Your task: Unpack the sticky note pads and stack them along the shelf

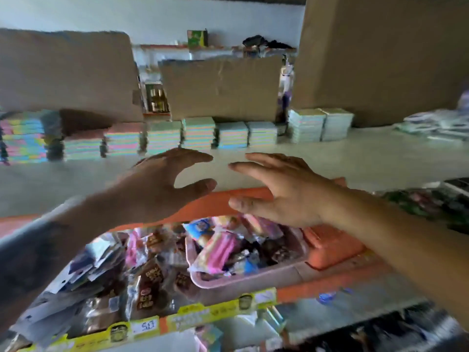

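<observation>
On the pale shelf top (368, 158), backed by brown cardboard sheets (220, 87) and a white wall, I count nine stacks of pastel sticky note pads (198, 133) in a row along the rear edge; the leftmost ones are smeared by blur. Both my hands hover empty over the front edge, fingers spread: left hand (162, 184), right hand (284, 191). Below, a pink tray (243, 278) holds wrapped snacks, and one yellow price strip (146, 327) reads "50"; other print is unreadable.
</observation>
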Demonstrator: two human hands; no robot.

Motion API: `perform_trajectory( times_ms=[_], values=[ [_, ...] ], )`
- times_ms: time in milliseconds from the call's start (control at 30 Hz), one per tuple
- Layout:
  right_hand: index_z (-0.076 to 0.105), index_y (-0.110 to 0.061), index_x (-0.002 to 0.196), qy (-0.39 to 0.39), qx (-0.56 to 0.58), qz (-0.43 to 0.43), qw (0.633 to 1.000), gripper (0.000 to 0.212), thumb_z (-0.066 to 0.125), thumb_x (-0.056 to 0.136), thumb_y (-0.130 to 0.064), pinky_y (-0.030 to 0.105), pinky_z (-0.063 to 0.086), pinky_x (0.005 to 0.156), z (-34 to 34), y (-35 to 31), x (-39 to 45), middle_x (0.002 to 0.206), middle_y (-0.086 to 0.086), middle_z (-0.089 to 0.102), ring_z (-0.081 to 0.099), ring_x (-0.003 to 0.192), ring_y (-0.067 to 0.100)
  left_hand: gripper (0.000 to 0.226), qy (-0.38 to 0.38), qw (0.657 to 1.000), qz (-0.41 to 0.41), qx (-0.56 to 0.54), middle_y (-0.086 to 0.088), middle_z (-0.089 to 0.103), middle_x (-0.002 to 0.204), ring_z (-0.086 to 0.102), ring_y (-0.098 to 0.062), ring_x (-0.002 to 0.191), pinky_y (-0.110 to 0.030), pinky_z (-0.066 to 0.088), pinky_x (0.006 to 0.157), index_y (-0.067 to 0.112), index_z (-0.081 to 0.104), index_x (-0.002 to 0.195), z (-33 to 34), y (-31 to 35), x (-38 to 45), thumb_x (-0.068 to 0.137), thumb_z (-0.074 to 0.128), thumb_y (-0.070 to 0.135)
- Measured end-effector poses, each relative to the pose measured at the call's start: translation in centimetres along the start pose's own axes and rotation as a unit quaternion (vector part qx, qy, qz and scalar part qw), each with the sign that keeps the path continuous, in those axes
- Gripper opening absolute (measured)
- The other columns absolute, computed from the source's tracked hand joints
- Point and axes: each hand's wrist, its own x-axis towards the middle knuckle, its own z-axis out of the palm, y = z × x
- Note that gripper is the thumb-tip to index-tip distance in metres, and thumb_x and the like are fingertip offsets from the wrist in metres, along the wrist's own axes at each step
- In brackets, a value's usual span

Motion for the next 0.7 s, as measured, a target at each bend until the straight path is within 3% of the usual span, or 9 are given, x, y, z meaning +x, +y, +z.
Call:
perform_trajectory(
  times_ms=[200,433,600,700],
  values=[
    [0.022,-0.052,0.156,0.022,-0.008,0.080,0.997,0.088,0.026,0.079,-0.095,0.047,0.013,0.125,-2.1,12.1,-10.6,0.169,-0.008,0.018,0.015,0.155,0.014,0.079,-0.052,0.997,0.052,-0.027,0.017,0.046,0.152,0.045,-0.007,0.137,-0.023,0.031,0.112,0.050,0.044,0.143,6.9,13.1,5.6,0.076,0.033,0.089],
    [0.024,-0.048,0.156,0.036,-0.012,0.156,0.987,0.075,0.025,0.089,-0.081,0.050,0.013,0.125,-5.3,22.9,-18.5,0.169,-0.009,0.016,0.014,0.155,0.015,0.070,-0.088,0.990,0.107,-0.039,0.015,0.049,0.149,0.048,-0.009,0.135,-0.031,0.034,0.116,0.049,0.049,0.139,12.3,25.4,13.5,0.081,0.042,0.087],
    [0.040,-0.037,0.153,0.071,0.003,0.203,0.977,0.081,0.026,0.087,-0.082,0.052,0.027,0.121,-6.1,30.8,-21.5,0.160,-0.010,0.036,0.034,0.146,0.015,0.075,-0.123,0.980,0.155,-0.017,0.011,0.048,0.150,0.048,-0.013,0.134,-0.037,0.036,0.115,0.047,0.047,0.141,16.5,32.5,20.8,0.077,0.036,0.084],
    [0.043,-0.037,0.149,0.076,-0.002,0.233,0.969,0.079,0.028,0.088,-0.083,0.052,0.033,0.118,-6.6,36.1,-22.5,0.156,-0.010,0.041,0.043,0.139,0.013,0.065,-0.124,0.976,0.179,0.007,0.010,0.050,0.149,0.050,-0.016,0.129,-0.040,0.040,0.111,0.045,0.047,0.142,19.6,36.1,26.2,0.087,0.040,0.078]
  ],
)
